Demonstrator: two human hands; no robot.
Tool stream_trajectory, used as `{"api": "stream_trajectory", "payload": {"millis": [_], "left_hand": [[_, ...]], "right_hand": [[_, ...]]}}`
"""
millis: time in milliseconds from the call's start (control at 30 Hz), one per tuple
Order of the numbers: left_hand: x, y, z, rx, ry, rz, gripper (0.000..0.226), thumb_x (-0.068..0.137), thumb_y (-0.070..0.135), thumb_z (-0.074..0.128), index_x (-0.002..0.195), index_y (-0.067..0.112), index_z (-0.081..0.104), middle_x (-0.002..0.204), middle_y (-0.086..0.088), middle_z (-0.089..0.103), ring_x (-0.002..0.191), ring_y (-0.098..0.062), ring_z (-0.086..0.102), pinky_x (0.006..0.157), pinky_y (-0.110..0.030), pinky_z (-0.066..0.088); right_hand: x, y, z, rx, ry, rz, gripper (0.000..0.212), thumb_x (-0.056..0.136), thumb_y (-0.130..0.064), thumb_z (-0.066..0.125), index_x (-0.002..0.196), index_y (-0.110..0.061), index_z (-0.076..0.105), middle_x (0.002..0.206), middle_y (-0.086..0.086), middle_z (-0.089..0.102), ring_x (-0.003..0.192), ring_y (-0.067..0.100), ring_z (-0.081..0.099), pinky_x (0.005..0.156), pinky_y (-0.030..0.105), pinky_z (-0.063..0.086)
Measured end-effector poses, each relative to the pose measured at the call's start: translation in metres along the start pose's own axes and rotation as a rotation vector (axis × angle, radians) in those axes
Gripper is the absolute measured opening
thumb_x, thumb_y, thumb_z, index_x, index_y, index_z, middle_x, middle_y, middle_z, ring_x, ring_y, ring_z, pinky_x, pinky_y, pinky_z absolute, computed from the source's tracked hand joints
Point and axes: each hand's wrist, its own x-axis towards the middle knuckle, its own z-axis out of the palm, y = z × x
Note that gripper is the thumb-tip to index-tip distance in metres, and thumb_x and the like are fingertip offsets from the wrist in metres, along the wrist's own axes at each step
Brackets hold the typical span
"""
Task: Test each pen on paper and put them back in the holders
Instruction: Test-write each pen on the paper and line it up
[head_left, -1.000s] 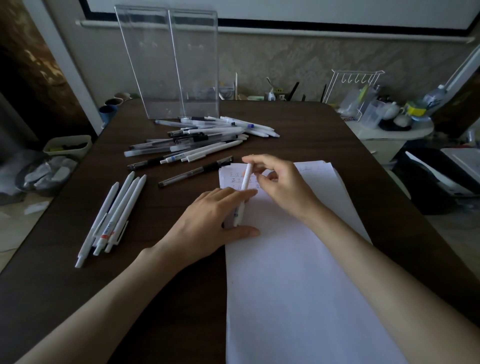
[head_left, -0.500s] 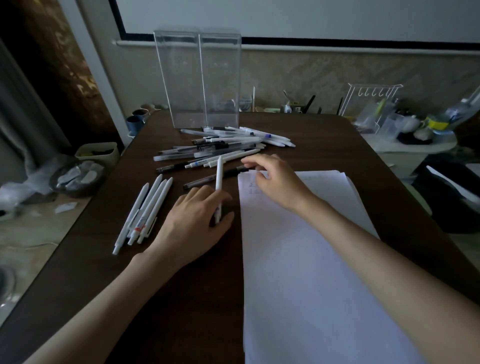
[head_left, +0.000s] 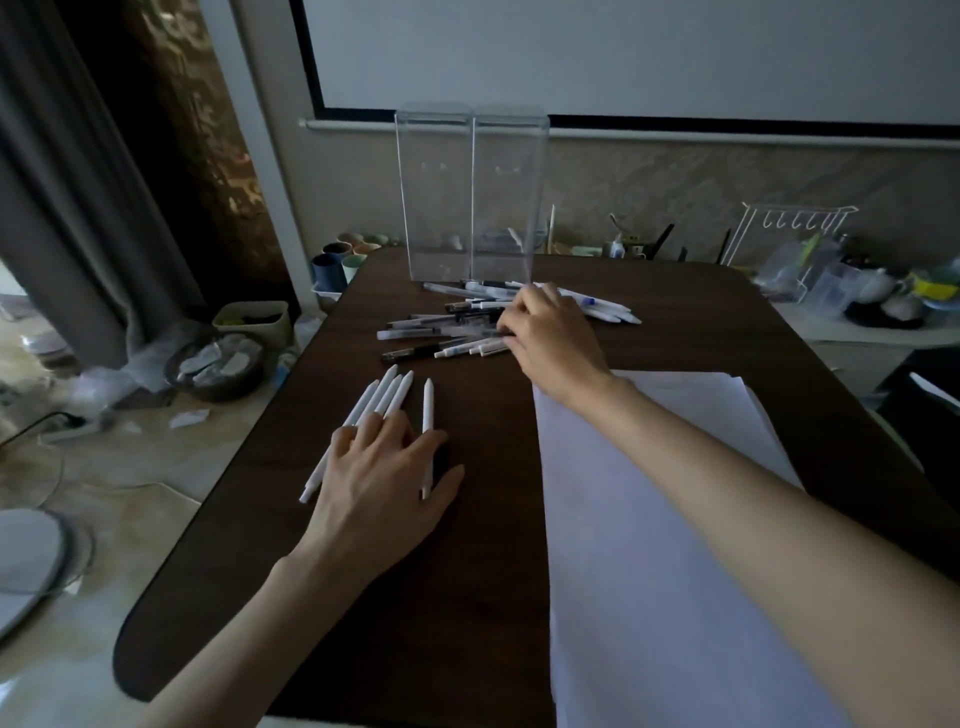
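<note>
My left hand (head_left: 384, 483) lies flat with spread fingers on a row of white pens (head_left: 382, 397) on the dark table (head_left: 467, 597). One white pen (head_left: 427, 421) lies just right of that row, beside my index finger. My right hand (head_left: 553, 338) reaches into the mixed pile of pens (head_left: 441, 330) further back, fingers curled down among them; I cannot see whether it grips one. Two tall clear holders (head_left: 470, 192) stand behind the pile, and no pen shows inside them. White paper (head_left: 649, 519) lies under my right forearm.
Cups (head_left: 332, 267) stand off the table's back left corner. A white wire rack (head_left: 795, 228) and clutter fill a side surface at the right. A basket (head_left: 218, 366) and a bin (head_left: 254, 319) sit on the floor at the left.
My left hand carried the white pen left and laid it beside the row of white pens. My right hand left the paper and moved back into the pile.
</note>
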Motion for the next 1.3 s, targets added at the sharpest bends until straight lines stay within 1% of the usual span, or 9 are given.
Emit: {"api": "stream_trajectory", "payload": {"millis": [133,267,367,533,733,1000,1167,1233,1300], "left_hand": [[0.016,0.012,-0.002,-0.068,0.056,0.060,0.047,0.084,0.057,0.040,0.107,0.025,0.066,0.094,0.000,0.058,0.090,-0.022,0.056,0.075,-0.038,0.046],[0.047,0.048,-0.002,-0.222,0.013,0.110,0.053,0.088,0.062,0.034,0.122,0.027,0.055,0.113,0.001,0.052,0.104,-0.020,0.049,0.087,-0.037,0.041],[0.071,0.083,0.011,-0.361,-0.048,0.128,0.049,0.091,0.054,0.041,0.129,0.024,0.048,0.118,0.001,0.051,0.108,-0.018,0.048,0.089,-0.035,0.038],[0.084,0.117,0.037,-0.565,-0.116,0.164,0.022,0.099,0.026,0.039,0.111,0.013,0.053,0.104,-0.004,0.057,0.088,-0.025,0.058,0.069,-0.040,0.046],[0.078,0.116,0.035,-0.643,-0.041,0.128,0.019,0.099,0.027,0.038,0.087,0.013,0.041,0.069,0.004,0.048,0.061,-0.024,0.045,0.054,-0.035,0.028],[0.077,0.108,0.029,-0.586,-0.024,0.148,0.024,0.094,0.045,0.038,0.103,0.027,0.050,0.066,0.005,0.058,0.060,-0.024,0.057,0.052,-0.033,0.040],[0.077,0.108,0.028,-0.386,-0.050,0.017,0.048,0.087,0.062,0.036,0.118,0.025,0.037,0.080,0.003,0.059,0.082,-0.023,0.063,0.058,-0.031,0.040],[0.070,0.109,0.027,-0.302,0.062,0.125,0.051,0.089,0.060,0.037,0.125,0.024,0.040,0.092,0.004,0.062,0.085,-0.020,0.063,0.054,-0.028,0.040],[0.061,0.114,0.026,-0.256,0.126,0.245,0.049,0.088,0.057,0.037,0.125,0.024,0.047,0.088,0.002,0.059,0.077,-0.020,0.061,0.051,-0.027,0.040]], "right_hand": [[-0.023,0.013,-0.038,0.334,0.197,0.171,0.007,0.087,-0.012,0.063,0.088,-0.006,0.059,0.081,0.004,0.056,0.078,0.022,0.052,0.067,0.032,0.041],[-0.059,0.023,-0.066,1.060,0.001,0.544,0.008,0.092,-0.011,0.055,0.085,-0.009,0.051,0.071,0.001,0.058,0.066,0.009,0.058,0.064,0.024,0.046],[-0.081,0.034,-0.064,1.237,-0.057,0.621,0.009,0.090,-0.002,0.054,0.083,-0.008,0.055,0.065,0.000,0.061,0.062,0.006,0.058,0.058,0.019,0.040],[-0.105,0.043,-0.050,1.263,-0.003,0.703,0.006,0.086,-0.011,0.059,0.081,-0.012,0.057,0.066,0.000,0.055,0.060,0.003,0.052,0.060,0.019,0.039],[-0.105,0.043,-0.046,1.285,0.017,0.652,0.007,0.077,-0.023,0.059,0.078,-0.015,0.060,0.067,-0.007,0.054,0.065,0.004,0.047,0.064,0.014,0.039],[-0.107,0.045,-0.047,1.372,-0.011,0.574,0.014,0.084,-0.021,0.054,0.088,-0.010,0.063,0.064,-0.004,0.056,0.062,0.008,0.051,0.065,0.017,0.042],[-0.103,0.049,-0.047,1.337,0.268,0.772,0.019,0.094,-0.015,0.051,0.079,-0.010,0.060,0.049,-0.004,0.052,0.045,0.010,0.047,0.051,0.017,0.040],[-0.103,0.052,-0.048,1.226,0.349,0.816,0.016,0.095,-0.016,0.054,0.079,-0.012,0.051,0.044,-0.007,0.047,0.040,0.007,0.043,0.046,0.015,0.037],[-0.103,0.053,-0.047,1.162,0.333,0.777,0.017,0.092,-0.016,0.058,0.081,-0.014,0.045,0.043,-0.005,0.046,0.040,0.009,0.042,0.046,0.017,0.038]]}}
